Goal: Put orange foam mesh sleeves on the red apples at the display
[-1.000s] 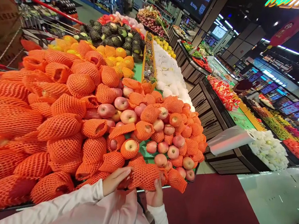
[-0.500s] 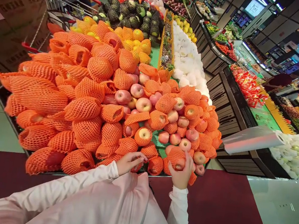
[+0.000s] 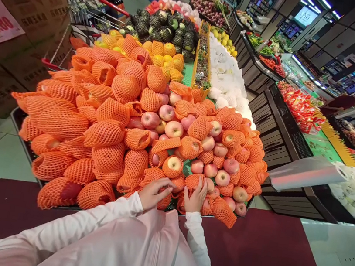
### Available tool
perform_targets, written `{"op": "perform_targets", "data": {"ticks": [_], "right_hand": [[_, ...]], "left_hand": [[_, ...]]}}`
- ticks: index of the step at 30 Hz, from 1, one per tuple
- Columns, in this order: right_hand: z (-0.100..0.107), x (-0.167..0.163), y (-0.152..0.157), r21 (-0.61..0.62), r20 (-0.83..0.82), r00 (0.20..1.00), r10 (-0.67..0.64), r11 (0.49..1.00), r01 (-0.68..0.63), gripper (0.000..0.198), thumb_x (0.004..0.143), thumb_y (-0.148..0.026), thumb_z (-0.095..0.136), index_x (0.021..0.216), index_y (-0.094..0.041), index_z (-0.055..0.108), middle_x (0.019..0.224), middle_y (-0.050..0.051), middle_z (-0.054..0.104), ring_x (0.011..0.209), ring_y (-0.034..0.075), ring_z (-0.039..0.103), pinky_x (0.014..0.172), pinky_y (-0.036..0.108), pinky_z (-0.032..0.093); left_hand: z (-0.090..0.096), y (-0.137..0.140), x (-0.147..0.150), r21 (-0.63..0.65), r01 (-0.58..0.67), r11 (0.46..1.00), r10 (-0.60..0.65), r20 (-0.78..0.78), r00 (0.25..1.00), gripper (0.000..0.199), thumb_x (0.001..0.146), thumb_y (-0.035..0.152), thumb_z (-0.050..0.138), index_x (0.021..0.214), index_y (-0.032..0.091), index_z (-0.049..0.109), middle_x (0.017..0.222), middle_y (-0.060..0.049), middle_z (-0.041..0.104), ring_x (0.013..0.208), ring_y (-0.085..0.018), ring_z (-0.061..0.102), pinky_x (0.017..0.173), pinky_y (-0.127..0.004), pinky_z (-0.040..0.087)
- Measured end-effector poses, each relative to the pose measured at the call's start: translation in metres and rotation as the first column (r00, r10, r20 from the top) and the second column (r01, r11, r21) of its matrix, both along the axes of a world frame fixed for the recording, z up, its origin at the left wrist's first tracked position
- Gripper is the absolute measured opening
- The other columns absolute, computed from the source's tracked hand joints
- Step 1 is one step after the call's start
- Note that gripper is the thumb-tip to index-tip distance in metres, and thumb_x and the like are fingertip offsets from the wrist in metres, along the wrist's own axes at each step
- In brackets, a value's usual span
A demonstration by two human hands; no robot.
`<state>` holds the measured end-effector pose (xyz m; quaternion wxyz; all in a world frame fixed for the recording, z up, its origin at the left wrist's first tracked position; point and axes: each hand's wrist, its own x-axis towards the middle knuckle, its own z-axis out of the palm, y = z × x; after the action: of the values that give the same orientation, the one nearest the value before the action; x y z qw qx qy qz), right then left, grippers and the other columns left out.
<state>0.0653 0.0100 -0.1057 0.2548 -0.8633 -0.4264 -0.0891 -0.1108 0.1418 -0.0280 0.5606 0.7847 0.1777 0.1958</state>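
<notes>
Dark-red mat below. Our left hand and right hand curl at netted apples; can't tell if gripping. Nudging could roll bare edge apples off.

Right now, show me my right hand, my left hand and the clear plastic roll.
Right hand (image 3: 194, 200): head view, on the back of the hand.
Left hand (image 3: 151, 194): head view, on the back of the hand.
Clear plastic roll (image 3: 308, 174): head view, middle of its side.

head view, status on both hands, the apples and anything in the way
Left hand, right hand at the front apples, grips unclear. Some apples in orange nets, some bare. Nothing visibly blocking either hand.
</notes>
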Motion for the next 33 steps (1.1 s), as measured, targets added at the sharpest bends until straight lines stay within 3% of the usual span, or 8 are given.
{"op": "perform_targets", "data": {"ticks": [4,8,15,20,22,27,29,33], "right_hand": [[0.001,0.0,-0.001,0.089,-0.032,0.999,-0.001,0.996,0.004,0.065,0.085,-0.039,0.058,0.142,-0.015,0.036,0.144,0.019,0.04,0.135,0.032,0.035,0.108,0.055,0.034],[0.005,0.001,-0.002,0.135,-0.056,0.998,0.018,0.991,-0.01,0.062,0.085,-0.037,0.059,0.14,-0.017,0.039,0.141,0.018,0.043,0.134,0.032,0.038,0.108,0.056,0.034],[0.01,0.0,-0.004,0.173,-0.104,0.993,0.051,0.984,-0.032,0.062,0.085,-0.036,0.06,0.141,-0.018,0.04,0.144,0.017,0.04,0.137,0.031,0.035,0.11,0.056,0.032],[0.034,-0.01,-0.014,0.343,-0.303,0.937,0.172,0.937,-0.061,0.047,0.094,-0.04,0.046,0.134,-0.016,0.05,0.153,0.018,0.029,0.143,0.032,0.028,0.114,0.058,0.027],[0.05,-0.02,-0.016,0.417,-0.494,0.828,0.264,0.908,-0.041,0.042,0.098,-0.039,0.036,0.124,-0.016,0.059,0.14,0.016,0.049,0.132,0.029,0.045,0.11,0.052,0.035],[0.082,-0.051,-0.01,0.441,-0.86,0.198,0.469,0.881,-0.173,0.043,0.091,-0.055,0.049,0.116,-0.025,0.064,0.118,0.008,0.068,0.112,0.026,0.063,0.098,0.041,0.049],[0.088,-0.061,-0.005,0.459,-0.868,0.136,0.478,0.876,-0.148,0.044,0.084,-0.055,0.06,0.118,-0.026,0.063,0.122,0.008,0.067,0.115,0.025,0.061,0.101,0.04,0.047],[0.093,-0.069,0.0,0.472,-0.86,0.178,0.478,0.878,-0.078,0.04,0.077,-0.046,0.071,0.11,-0.024,0.064,0.116,0.007,0.068,0.11,0.023,0.061,0.101,0.039,0.045]], "left_hand": [[0.011,0.035,0.001,0.475,-0.262,0.84,0.257,0.077,0.963,0.028,0.092,0.028,0.048,0.112,0.019,0.066,0.133,-0.015,0.051,0.125,-0.029,0.045,0.106,-0.05,0.036],[0.005,0.068,0.002,0.597,-0.346,0.724,0.443,-0.017,0.896,0.036,0.088,0.03,0.053,0.12,0.017,0.062,0.146,-0.018,0.038,0.133,-0.038,0.035,0.107,-0.058,0.033],[0.012,0.048,-0.014,0.431,-0.362,0.827,0.371,0.066,0.926,0.037,0.09,0.03,0.05,0.124,0.017,0.055,0.126,-0.015,0.054,0.121,-0.029,0.05,0.104,-0.044,0.039],[0.023,0.002,-0.021,0.237,0.044,0.971,-0.066,0.084,0.994,0.011,0.091,0.026,0.048,0.087,0.019,0.057,0.087,-0.008,0.061,0.082,-0.019,0.057,0.076,-0.03,0.047],[0.023,-0.008,-0.021,0.187,0.189,0.964,-0.212,0.106,0.972,0.011,0.092,0.022,0.046,0.087,0.019,0.056,0.087,-0.008,0.062,0.08,-0.019,0.058,0.074,-0.028,0.046],[0.019,-0.013,-0.018,0.101,0.074,0.992,-0.085,0.109,0.99,0.033,0.09,0.018,0.049,0.123,0.019,0.047,0.108,-0.012,0.065,0.102,-0.022,0.062,0.091,-0.036,0.047],[0.018,-0.014,-0.017,0.082,-0.004,0.997,-0.004,0.1,0.995,0.046,0.086,0.016,0.052,0.13,0.018,0.041,0.114,-0.013,0.063,0.108,-0.024,0.06,0.096,-0.039,0.045],[0.016,-0.022,-0.021,0.081,-0.084,0.993,0.078,0.069,0.995,0.032,0.082,0.017,0.054,0.114,0.018,0.051,0.114,-0.013,0.06,0.11,-0.025,0.056,0.097,-0.041,0.043]]}}
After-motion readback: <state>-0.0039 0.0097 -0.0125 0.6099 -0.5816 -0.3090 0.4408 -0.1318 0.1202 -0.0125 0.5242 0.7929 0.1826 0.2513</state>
